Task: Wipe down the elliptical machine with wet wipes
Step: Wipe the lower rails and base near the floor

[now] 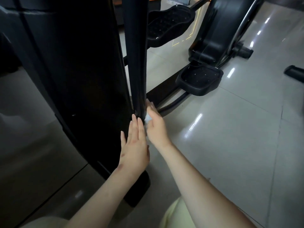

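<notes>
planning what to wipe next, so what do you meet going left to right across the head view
wide black housing → slim upright post → right hand holding the wet wipe → near pedal → small black piece on the floor, far right. The left hand overlaps the post, so it is left out.

Glossy tiled floor (230, 137), matt black textured plastic pedal (199, 81)

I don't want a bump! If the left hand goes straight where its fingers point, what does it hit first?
Probably the black upright bar, near its lower end: the left hand nearly touches it, beside the right hand holding the wet wipe. Depth is unclear.
</notes>
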